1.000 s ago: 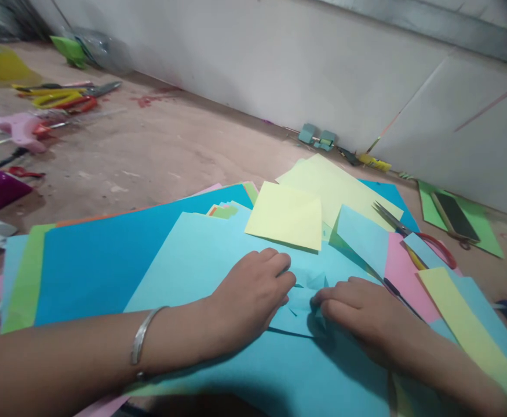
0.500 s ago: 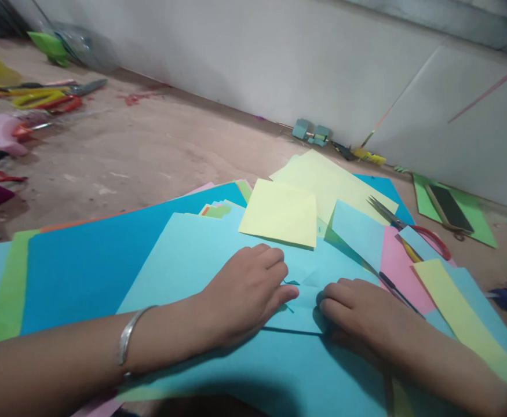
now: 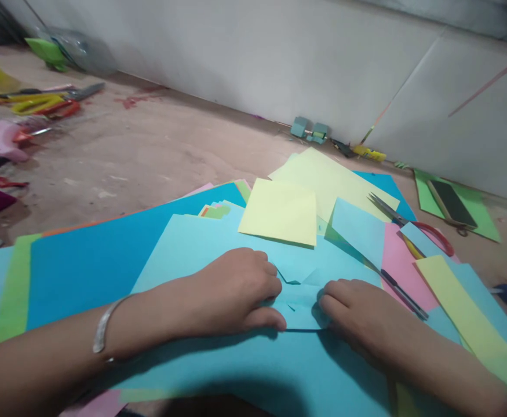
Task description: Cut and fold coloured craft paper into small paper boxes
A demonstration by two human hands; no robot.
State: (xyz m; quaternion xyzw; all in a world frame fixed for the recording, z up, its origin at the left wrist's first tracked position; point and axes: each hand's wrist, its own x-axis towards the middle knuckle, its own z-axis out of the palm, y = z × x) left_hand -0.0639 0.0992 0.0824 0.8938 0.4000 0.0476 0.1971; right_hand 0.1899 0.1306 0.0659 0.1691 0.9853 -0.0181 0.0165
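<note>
A folded light-blue paper (image 3: 302, 315) lies in front of me, with creased flaps and a small slit showing. My left hand (image 3: 253, 292), a silver bangle on its wrist, is closed at the paper's left side, thumb along the near folded edge. At the right side, my right hand (image 3: 351, 307) grips the same paper with curled fingers; its thumb is hidden. Under both hands spreads a larger light-blue sheet (image 3: 236, 370). Just beyond the left hand rests a folded pale-yellow square (image 3: 279, 211).
Scissors with red handles (image 3: 394, 211), a pen (image 3: 403, 294) and cut paper strips (image 3: 462, 313) lie to the right. A phone (image 3: 451, 202) rests on green paper. At far left are more scissors (image 3: 48, 101) and a pink glue gun (image 3: 3, 139). A wall (image 3: 236, 58) runs behind.
My left hand has shifted left and its thumb has come down to the paper's near edge, uncovering more of the flaps. The right hand has barely moved.
</note>
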